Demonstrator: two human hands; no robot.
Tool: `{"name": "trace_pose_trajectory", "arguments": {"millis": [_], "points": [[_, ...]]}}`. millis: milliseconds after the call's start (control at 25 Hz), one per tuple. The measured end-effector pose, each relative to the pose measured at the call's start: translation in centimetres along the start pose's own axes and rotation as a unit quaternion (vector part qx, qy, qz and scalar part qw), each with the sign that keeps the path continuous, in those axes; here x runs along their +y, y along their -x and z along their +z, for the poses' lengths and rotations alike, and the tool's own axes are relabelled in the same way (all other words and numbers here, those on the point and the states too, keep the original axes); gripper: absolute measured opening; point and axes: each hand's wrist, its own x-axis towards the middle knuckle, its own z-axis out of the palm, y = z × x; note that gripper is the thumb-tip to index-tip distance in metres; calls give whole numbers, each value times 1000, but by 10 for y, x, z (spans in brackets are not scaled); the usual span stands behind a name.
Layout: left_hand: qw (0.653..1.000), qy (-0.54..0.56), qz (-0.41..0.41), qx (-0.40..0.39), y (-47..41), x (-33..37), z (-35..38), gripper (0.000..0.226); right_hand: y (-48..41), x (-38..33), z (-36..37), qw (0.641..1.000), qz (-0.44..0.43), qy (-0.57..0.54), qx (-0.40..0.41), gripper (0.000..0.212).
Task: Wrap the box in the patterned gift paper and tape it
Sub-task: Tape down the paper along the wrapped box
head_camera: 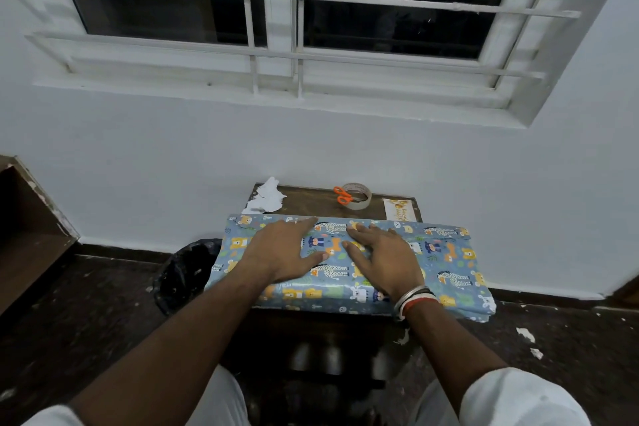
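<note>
The box [446, 273] lies on a small dark wooden table [311, 199], covered on top by blue gift paper printed with bears and zebras. My left hand [280, 252] rests flat on the paper left of centre, fingers spread. My right hand [383, 256], with bangles at the wrist, presses flat right beside it. Neither hand grips anything. Behind the box, a roll of clear tape [358, 197] stands on the table with orange-handled scissors [342, 195] lying against it.
Crumpled white paper [268, 199] sits at the table's back left, and a small printed card [399, 209] at the back right. A black-lined bin [186, 273] stands on the floor to the left. White wall and barred window are straight ahead. Paper scraps litter the dark floor.
</note>
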Motion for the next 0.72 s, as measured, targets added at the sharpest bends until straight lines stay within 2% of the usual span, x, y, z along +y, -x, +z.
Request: {"name": "trace_pose_trajectory", "arguments": {"millis": [80,160,200,240,320,360,480,560,720], "points": [[999,35,4,19,5,-5,-4,74,1,-1,0,1000,-3,5,-1,49],[989,51,-37,134,6,-21,-5,62,1,-1,0,1000,-1,7,0,49],[975,45,-108,190,6,-30,-5,59,1,0,0,1000,0,7,-1,49],[954,60,-205,210,6,-42,-5,62,1,0,1,1000,1,8,-1,49],[896,179,-379,148,6,-68,-6,83,2,0,1,1000,1,9,-2,49],[867,253,-414,113,4,-80,-6,95,2,-1,0,1000,2,8,-2,49],[774,466,-410,124,-6,-96,-12,112,2,-1,-1,1000,5,8,-4,49],[731,537,-398,139,-11,-97,-14,113,2,-1,-1,1000,6,8,-5,49],[726,537,-397,163,-12,-103,-10,98,2,-2,-2,1000,10,6,-6,50]]}}
